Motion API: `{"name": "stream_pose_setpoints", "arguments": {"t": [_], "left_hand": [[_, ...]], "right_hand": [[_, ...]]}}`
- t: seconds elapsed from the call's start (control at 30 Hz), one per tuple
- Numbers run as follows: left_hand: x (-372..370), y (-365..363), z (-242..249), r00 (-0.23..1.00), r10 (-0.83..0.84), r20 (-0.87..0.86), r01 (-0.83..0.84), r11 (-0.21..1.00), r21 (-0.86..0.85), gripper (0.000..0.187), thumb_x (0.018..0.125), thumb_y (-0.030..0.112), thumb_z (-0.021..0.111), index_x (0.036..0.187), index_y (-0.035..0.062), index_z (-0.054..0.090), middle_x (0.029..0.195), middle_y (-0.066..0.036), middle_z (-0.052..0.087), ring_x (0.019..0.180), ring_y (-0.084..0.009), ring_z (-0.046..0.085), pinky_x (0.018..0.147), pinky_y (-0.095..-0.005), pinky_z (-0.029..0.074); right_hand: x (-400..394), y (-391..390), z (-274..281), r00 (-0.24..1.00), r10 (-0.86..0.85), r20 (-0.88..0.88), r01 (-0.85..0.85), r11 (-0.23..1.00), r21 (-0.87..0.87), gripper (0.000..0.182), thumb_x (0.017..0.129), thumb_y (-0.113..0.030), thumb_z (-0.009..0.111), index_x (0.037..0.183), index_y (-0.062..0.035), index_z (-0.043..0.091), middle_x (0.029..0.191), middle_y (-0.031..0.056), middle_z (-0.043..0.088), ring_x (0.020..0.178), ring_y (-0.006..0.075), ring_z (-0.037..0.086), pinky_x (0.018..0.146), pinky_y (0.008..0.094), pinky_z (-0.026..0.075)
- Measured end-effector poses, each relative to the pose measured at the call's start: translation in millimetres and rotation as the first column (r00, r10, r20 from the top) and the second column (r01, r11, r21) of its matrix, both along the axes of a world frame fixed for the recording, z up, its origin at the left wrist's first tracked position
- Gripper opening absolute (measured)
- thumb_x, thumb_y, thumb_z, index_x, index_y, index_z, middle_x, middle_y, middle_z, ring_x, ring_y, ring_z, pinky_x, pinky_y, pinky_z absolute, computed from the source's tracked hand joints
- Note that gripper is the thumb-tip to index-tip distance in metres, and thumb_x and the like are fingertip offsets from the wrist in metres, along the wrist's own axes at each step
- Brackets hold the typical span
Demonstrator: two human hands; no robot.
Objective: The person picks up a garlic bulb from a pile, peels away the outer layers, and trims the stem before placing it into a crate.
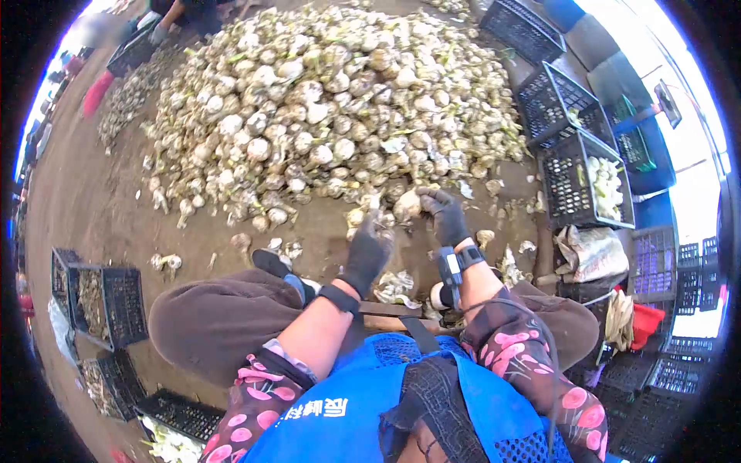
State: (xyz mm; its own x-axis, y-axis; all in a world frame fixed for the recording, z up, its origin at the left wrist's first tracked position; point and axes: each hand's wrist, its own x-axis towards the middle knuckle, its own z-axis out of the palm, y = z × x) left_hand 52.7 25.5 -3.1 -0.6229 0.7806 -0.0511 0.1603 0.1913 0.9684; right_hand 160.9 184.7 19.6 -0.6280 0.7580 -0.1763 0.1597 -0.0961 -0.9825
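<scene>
A large heap of garlic bulbs covers the floor in front of me. My right hand, in a dark glove, grips a pale garlic bulb at the near edge of the heap. My left hand, gloved too, is closed just left of that bulb, its fingertips drawn together; what they hold, if anything, is too small to make out. Below and between my hands, loose garlic skins lie on the ground near my shoes.
Black plastic crates line the right side, one holding peeled white garlic. A whitish sack lies below them. More crates stand at left. Another person's gloved hand is at a crate at the upper left.
</scene>
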Motion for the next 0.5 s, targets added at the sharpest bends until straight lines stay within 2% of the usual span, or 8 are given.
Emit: {"name": "stream_pose_setpoints", "arguments": {"t": [0.07,0.1,0.2,0.27,0.33,0.4,0.47,0.5], "left_hand": [[-7.5,6.4,22.3,0.948,-0.111,0.3,0.142,0.986,-0.083,0.059,0.088,0.022,0.058,0.138,0.0037,0.032,0.103,-0.007,0.056,0.086,-0.0129,0.055,0.073,-0.0256,0.047],[-5.2,11.2,38.3,0.844,-0.209,0.494,0.2,0.977,0.071,0.057,0.088,0.021,0.057,0.137,0.0035,0.033,0.107,-0.008,0.055,0.089,-0.0134,0.056,0.077,-0.0257,0.048],[8.7,14.9,52.9,0.595,-0.341,0.728,0.195,0.94,0.281,0.052,0.089,0.018,0.054,0.135,0.0037,0.034,0.114,-0.01,0.054,0.096,-0.0161,0.057,0.083,-0.0284,0.049],[17.5,16.9,62.9,0.49,-0.365,0.791,0.162,0.93,0.329,0.049,0.089,0.016,0.052,0.134,0.0041,0.035,0.118,-0.011,0.053,0.1,-0.0182,0.058,0.085,-0.0312,0.05],[24.6,17.6,80.6,0.45,-0.38,0.808,0.122,0.922,0.366,0.044,0.09,0.012,0.048,0.132,0.0036,0.038,0.116,-0.01,0.055,0.102,-0.0185,0.059,0.086,-0.0333,0.05],[33.3,17.3,86.5,0.399,-0.46,0.793,0.089,0.88,0.466,0.041,0.091,0.013,0.045,0.131,0.0043,0.039,0.115,-0.01,0.056,0.098,-0.0187,0.06,0.083,-0.033,0.051],[40.8,13.9,88.8,0.203,-0.5,0.842,0.074,0.865,0.496,0.037,0.091,0.015,0.045,0.127,0.0059,0.043,0.11,-0.009,0.059,0.094,-0.0166,0.061,0.08,-0.031,0.051],[41.0,13.8,89.6,0.2,-0.499,0.843,0.079,0.866,0.494,0.037,0.091,0.015,0.045,0.127,0.0059,0.043,0.11,-0.009,0.059,0.094,-0.0166,0.061,0.08,-0.031,0.051]], "right_hand": [[17.4,-13.0,18.9,0.995,0.096,0.005,-0.096,0.995,0.003,0.022,0.086,-0.01,0.061,0.106,-0.0049,0.066,0.097,0.0029,0.066,0.089,0.011,0.058,0.078,0.0277,0.048],[23.8,-17.7,37.2,0.966,0.195,0.17,-0.231,0.946,0.228,0.027,0.085,-0.011,0.061,0.112,-0.0059,0.063,0.105,0.0071,0.066,0.095,0.0127,0.059,0.082,0.0288,0.047],[26.7,-36.8,61.5,0.994,0.084,0.067,-0.107,0.835,0.54,0.035,0.085,-0.012,0.06,0.119,-0.0054,0.058,0.11,0.0096,0.065,0.096,0.0138,0.061,0.083,0.0295,0.048],[36.0,-39.1,79.9,0.995,0.037,0.096,-0.074,0.904,0.421,0.041,0.086,-0.012,0.058,0.126,-0.0066,0.052,0.113,0.0112,0.063,0.097,0.0175,0.061,0.084,0.0315,0.048],[40.9,-34.9,86.3,0.932,-0.352,-0.091,0.363,0.914,0.181,0.047,0.089,-0.011,0.056,0.134,-0.0043,0.042,0.108,0.0077,0.061,0.091,0.0114,0.058,0.077,0.0244,0.048],[55.7,-24.7,76.3,0.916,-0.354,-0.19,0.381,0.915,0.135,0.048,0.09,-0.012,0.055,0.135,-0.0032,0.039,0.108,0.0085,0.06,0.091,0.0105,0.057,0.079,0.0239,0.047],[68.4,-26.6,66.1,0.989,0.07,0.132,-0.124,0.872,0.473,0.052,0.088,-0.016,0.059,0.133,-0.0008,0.039,0.116,0.0153,0.059,0.101,0.0216,0.058,0.089,0.0329,0.045],[70.9,-41.1,63.0,0.979,0.194,0.06,-0.198,0.978,0.066,0.057,0.084,-0.02,0.065,0.133,-0.0023,0.04,0.117,0.0144,0.058,0.105,0.0215,0.056,0.091,0.0339,0.044]]}}
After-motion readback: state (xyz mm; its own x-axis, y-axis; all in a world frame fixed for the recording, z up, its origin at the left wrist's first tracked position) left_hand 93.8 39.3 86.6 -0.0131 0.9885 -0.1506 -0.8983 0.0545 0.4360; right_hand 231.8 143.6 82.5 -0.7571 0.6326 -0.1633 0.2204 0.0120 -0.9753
